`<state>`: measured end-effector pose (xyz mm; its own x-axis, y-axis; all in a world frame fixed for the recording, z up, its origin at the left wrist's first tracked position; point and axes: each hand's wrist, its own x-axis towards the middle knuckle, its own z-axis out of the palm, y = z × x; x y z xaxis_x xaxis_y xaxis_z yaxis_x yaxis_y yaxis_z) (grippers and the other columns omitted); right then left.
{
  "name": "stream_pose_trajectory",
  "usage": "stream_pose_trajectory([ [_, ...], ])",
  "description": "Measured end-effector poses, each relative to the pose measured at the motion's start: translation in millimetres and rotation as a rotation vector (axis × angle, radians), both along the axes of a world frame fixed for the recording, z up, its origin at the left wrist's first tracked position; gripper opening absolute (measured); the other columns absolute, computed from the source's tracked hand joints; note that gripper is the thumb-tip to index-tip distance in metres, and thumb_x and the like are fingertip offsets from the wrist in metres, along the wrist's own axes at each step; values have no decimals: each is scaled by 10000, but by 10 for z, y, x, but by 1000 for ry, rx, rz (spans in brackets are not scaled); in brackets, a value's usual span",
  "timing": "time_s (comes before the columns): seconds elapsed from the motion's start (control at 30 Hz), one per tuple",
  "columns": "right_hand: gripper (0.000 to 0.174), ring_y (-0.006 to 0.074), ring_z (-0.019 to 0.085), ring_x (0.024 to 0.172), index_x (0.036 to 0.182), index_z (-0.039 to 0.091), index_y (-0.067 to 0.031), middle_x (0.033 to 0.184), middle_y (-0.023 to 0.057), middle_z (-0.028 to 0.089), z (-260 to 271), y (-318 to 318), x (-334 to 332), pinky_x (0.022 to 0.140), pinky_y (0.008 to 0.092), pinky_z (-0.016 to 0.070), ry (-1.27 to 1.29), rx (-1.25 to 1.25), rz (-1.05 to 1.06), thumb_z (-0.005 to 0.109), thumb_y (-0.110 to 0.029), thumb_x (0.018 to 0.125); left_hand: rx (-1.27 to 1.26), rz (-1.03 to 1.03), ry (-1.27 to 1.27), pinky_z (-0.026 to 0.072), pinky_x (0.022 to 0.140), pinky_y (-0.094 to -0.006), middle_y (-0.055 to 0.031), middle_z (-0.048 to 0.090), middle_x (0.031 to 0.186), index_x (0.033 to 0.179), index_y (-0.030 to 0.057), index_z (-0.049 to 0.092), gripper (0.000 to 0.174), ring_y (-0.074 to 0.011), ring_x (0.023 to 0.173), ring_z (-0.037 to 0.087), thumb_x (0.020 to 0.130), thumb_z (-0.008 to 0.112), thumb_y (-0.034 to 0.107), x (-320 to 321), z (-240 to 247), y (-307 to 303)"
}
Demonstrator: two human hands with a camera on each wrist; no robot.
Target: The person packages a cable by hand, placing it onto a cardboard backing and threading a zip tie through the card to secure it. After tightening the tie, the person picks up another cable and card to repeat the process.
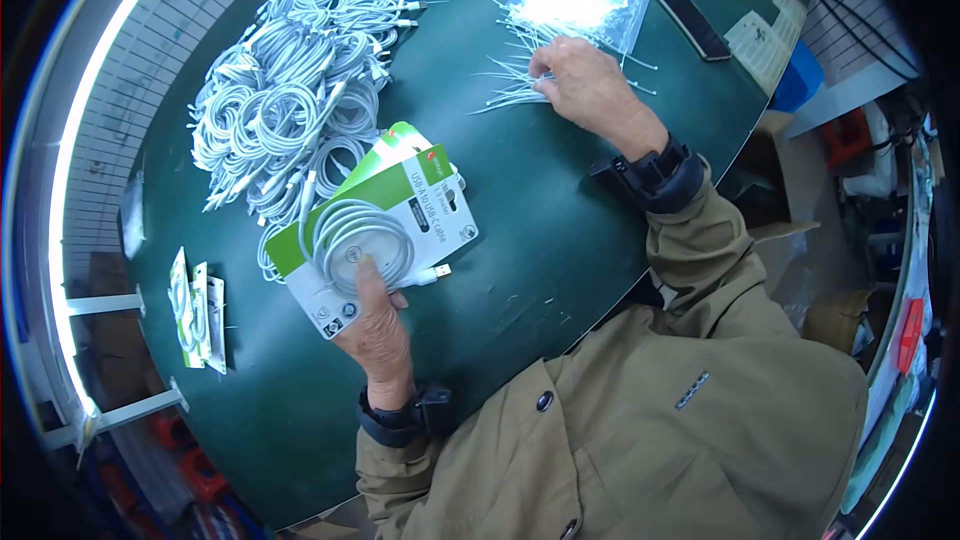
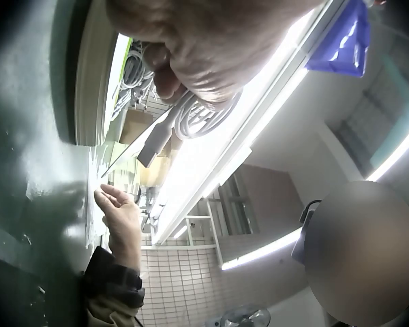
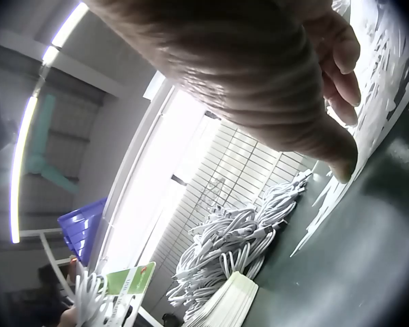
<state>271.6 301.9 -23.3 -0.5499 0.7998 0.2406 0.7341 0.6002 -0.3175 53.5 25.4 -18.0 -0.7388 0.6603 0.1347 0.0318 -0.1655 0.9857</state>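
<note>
My left hand (image 1: 375, 340) holds a coiled white USB cable (image 1: 335, 230) against a green and white printed card (image 1: 425, 190), thumb pressed on the middle of the coil. A USB plug (image 1: 442, 271) sticks out past the card's edge; in the left wrist view the plug (image 2: 153, 144) hangs below the hand. My right hand (image 1: 590, 85) is at a spread of thin white cable ties (image 1: 510, 95), fingers bent down toward them. In the right wrist view its thumb and fingers stand apart, fingertips right at the ties (image 3: 388, 102).
A big heap of coiled white cables (image 1: 290, 90) lies at the back left. Beside it is a stack of cards (image 3: 225, 303), partly behind the held card. A clear plastic bag (image 1: 625, 0) and a phone (image 1: 692, 25) lie back right. Several carded cables (image 1: 200, 315) sit far left.
</note>
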Motion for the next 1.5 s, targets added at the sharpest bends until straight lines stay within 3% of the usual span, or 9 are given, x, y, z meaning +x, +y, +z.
stream_pose_trajectory([
  [0.33, 182, 358, 735, 1032, 1031, 806, -67, 1042, 151, 768, 39, 24, 13, 907, 470, 589, -71, -104, -13, 735, -197, 926, 26, -35, 12, 491, 456, -206, -122, 672, 1136, 1478, 12, 435, 527, -92, 712, 635, 1006, 668, 25, -26, -25, -19],
  [0.57, 209, 361, 707, 1006, 1037, 832, -92, 966, 182, 723, -79, 7, 24, 891, 473, 587, 20, 128, 42, 695, -239, 978, 32, 23, 30, 456, 452, -209, -96, 685, 1050, 1354, 15, 522, 375, -80, 608, 582, 1017, 681, 54, -16, 7, 16],
  [0.63, 203, 356, 702, 984, 1039, 825, -76, 933, 169, 713, -54, 2, -1, 871, 468, 583, 122, 146, 15, 702, -229, 987, 19, 28, 43, 461, 452, -209, -98, 683, 1050, 1356, 11, 520, 379, -82, 609, 584, 1016, 682, 52, -34, 12, -7],
  [0.67, 200, 357, 702, 976, 1043, 823, -72, 931, 163, 715, -45, 19, -7, 870, 468, 581, 167, 156, 26, 706, -225, 987, -12, -5, 26, 518, 482, -215, -113, 673, 1130, 1424, 4, 478, 492, -99, 730, 639, 989, 703, 45, -79, 12, -46],
  [0.77, 188, 357, 728, 903, 1012, 827, -95, 945, 146, 745, 5, 87, -20, 807, 459, 586, 319, 240, 61, 724, -251, 986, 17, 74, 50, 474, 461, -211, -112, 680, 1063, 1364, 2, 517, 392, -92, 618, 599, 1012, 684, 42, -33, 73, -16],
  [0.87, 183, 357, 746, 887, 1036, 817, -70, 992, 144, 789, 141, 51, -62, 803, 437, 594, 464, 318, 60, 740, -226, 979, 50, 33, 51, 487, 476, -217, -111, 682, 1101, 1382, 0, 517, 423, -100, 698, 630, 1000, 696, 33, -74, 66, -73],
  [1.3, 209, 215, 750, 759, 1026, 812, -32, 839, 123, 782, 214, 88, 47, 703, 342, 581, 415, -70, 40, 848, -132, 846, -5, -49, 183, 520, 531, -232, -102, 688, 1149, 1391, 7, 538, 466, -115, 796, 657, 973, 744, 21, -127, -78, -243],
  [1.4, 176, 127, 685, 701, 994, 817, -4, 761, 82, 744, 390, -22, 15, 662, 274, 549, 457, -171, 88, 844, -134, 877, 3, -17, 136, 576, 639, -279, -67, 755, 1002, 1195, -20, 701, 300, -115, 730, 687, 918, 811, 18, -59, 103, -228],
  [1.5, 140, 106, 671, 677, 990, 817, -4, 768, 64, 744, 497, -114, -33, 633, 262, 541, 572, -352, 142, 818, -126, 921, 106, -30, 226, 609, 760, -312, -74, 768, 1033, 1220, -21, 707, 328, -137, 835, 721, 913, 817, 13, -110, -62, -245],
])
